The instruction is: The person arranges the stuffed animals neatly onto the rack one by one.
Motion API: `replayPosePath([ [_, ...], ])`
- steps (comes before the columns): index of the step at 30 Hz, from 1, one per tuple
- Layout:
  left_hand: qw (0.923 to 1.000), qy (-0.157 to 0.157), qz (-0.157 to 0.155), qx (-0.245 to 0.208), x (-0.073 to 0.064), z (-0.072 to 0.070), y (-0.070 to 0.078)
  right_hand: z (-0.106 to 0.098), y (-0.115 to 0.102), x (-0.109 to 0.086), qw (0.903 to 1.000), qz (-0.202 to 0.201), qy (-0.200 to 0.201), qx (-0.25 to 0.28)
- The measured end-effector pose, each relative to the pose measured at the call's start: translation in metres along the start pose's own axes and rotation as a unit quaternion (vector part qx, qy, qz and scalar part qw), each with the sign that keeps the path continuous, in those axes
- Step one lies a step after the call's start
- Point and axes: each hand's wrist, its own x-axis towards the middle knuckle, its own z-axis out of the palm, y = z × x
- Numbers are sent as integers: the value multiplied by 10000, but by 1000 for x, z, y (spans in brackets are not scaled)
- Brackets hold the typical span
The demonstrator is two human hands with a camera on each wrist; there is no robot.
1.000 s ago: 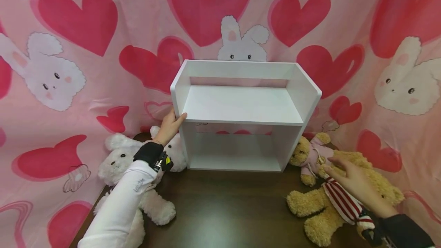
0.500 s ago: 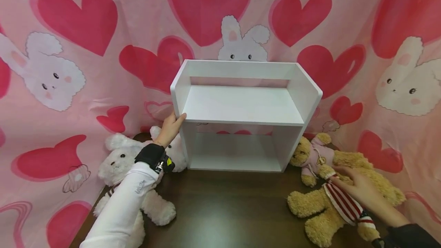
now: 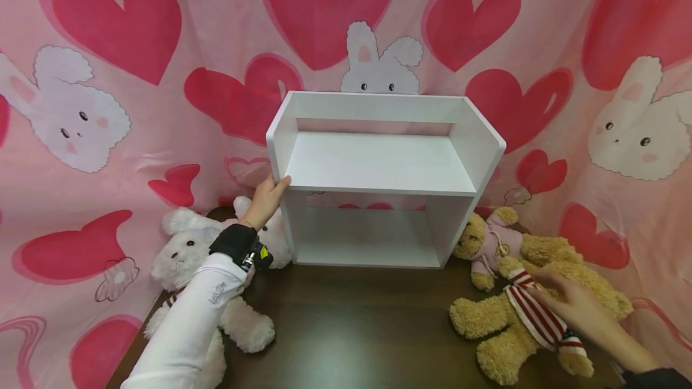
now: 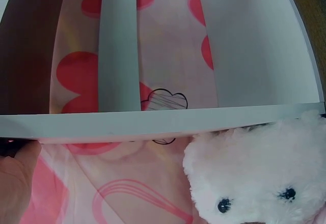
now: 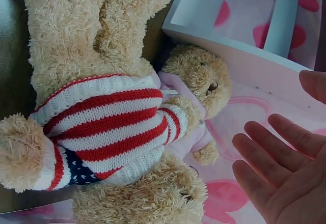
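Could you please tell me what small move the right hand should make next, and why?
I'd suggest the right hand close gently around the bear in the striped sweater: its fingers are extended near that bear and hold nothing, while the left hand grips the side of the white shelf.

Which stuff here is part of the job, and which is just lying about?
Likely in the job:
- shelf, left grip on its side
- striped bear, right grip open close by

Probably just lying about, no grip on them:
- pink-top bear
- two white plushes

Setting only: table, heart backdrop
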Motion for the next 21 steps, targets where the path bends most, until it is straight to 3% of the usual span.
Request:
replayPosePath([
  [7, 10000, 11, -10, -69, 0, 1, 0, 0, 5, -5, 9999, 121, -113, 1],
  [15, 10000, 44, -18, -20, 0, 0, 1, -1, 15, -14, 9994, 265, 88, -205],
  [21, 10000, -20, -31, -55, 0, -1, 0, -4, 23, -18, 9985, 521, -122, -95],
])
